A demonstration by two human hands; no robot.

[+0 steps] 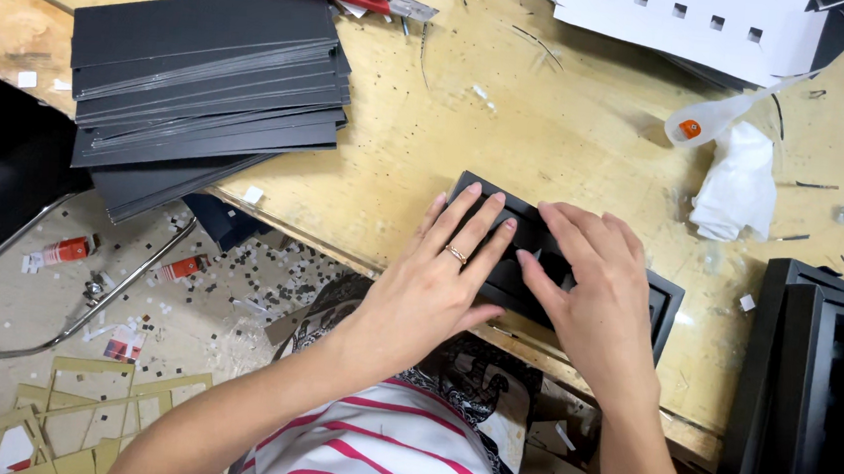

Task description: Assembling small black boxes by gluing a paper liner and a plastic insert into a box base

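Wooden bench (511, 124): both hands (439, 278) (594, 286) press black tray (666, 296), seemingly flat.

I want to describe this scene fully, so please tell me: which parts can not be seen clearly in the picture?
- Black tray, head view: its middle is hidden under the left hand and right hand.
- Palms: face down, so nothing under them shows.
- Black frames: cut off by the right and bottom edges.
- White sheets: cut off by the top edge.
- Glue bottle: its label is too small to make out.
- Floor scraps: too small to tell what they are.
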